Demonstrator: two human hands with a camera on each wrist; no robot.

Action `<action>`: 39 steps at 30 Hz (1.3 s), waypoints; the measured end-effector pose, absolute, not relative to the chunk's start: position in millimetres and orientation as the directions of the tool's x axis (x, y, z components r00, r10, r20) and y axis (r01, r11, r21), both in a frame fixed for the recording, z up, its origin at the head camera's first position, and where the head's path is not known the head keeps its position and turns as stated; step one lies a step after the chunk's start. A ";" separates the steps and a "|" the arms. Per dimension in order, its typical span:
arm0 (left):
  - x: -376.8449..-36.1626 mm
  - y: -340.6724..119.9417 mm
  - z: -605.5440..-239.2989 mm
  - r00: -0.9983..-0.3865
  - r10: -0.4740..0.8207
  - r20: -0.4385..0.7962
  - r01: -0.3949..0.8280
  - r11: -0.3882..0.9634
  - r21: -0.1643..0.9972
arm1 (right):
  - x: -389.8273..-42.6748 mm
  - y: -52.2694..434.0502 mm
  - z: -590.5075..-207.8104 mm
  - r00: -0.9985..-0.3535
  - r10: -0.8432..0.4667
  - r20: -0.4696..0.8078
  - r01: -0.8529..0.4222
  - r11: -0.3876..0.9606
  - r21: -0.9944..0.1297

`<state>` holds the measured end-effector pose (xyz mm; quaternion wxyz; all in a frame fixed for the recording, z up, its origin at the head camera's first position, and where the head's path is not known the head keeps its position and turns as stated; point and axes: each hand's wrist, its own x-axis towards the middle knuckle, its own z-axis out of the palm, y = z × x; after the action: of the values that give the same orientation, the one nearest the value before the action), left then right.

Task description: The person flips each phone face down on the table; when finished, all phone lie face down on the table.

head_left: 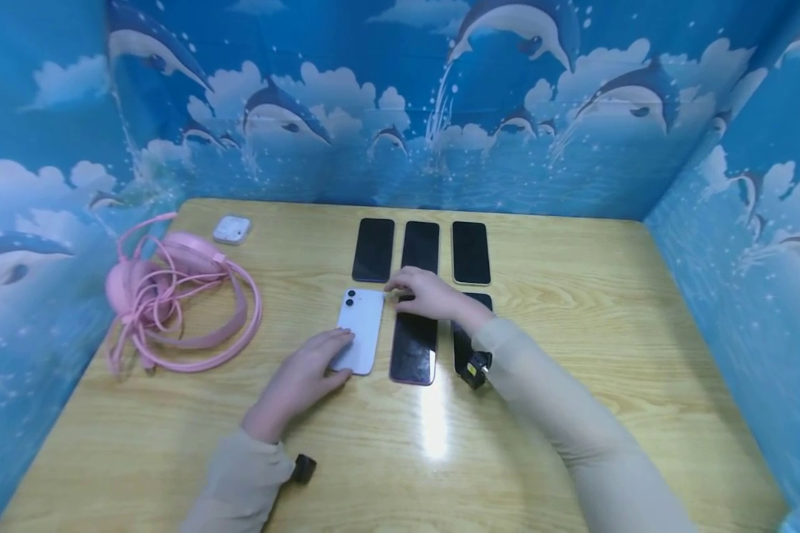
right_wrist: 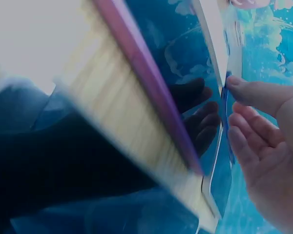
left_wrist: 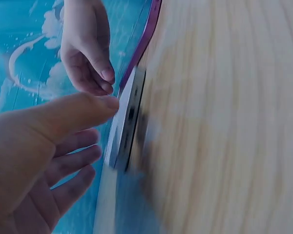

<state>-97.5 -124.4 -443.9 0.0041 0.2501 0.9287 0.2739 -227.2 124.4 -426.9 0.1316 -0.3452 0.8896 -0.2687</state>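
on a wooden table [head_left: 573, 414], a white phone [head_left: 358, 329] lying face down is touched at its near end by the left hand [head_left: 304, 377], fingers relaxed, and at its far corner by the right hand [head_left: 427, 293], fingertips loosely curled, beside a purple-edged phone [head_left: 413, 348].

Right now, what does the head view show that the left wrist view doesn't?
Head only: the whole table, pink headphones at its left, a small white case near them, three dark phones in a back row, and the left hand resting on the near end of the white phone.
Left wrist only: the white phone's edge seen close, with the left thumb tip at it.
Both: the white phone, the purple-edged phone beside it, the right hand at the white phone's far end, and wood grain.
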 end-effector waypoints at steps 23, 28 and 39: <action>-93.6 -50.5 -459.5 -0.843 0.534 0.063 0.465 0.665 0.584 | -218.4 165.9 -417.5 -0.726 -0.637 -0.259 -0.496 0.746 -0.444; -92.3 -46.2 -457.7 -0.820 0.569 0.055 0.502 0.670 0.547 | -218.6 163.7 -419.7 -0.737 -0.623 -0.262 -0.495 0.761 -0.419; -96.2 -44.8 -455.4 -0.819 0.573 0.035 0.490 0.667 0.561 | -220.7 165.3 -423.7 -0.751 -0.595 -0.287 -0.462 0.783 -0.416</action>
<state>-96.2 -44.8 -455.4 0.0723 0.2920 0.9102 0.2848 -220.7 165.3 -423.7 0.2059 -0.2868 0.9216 -0.1614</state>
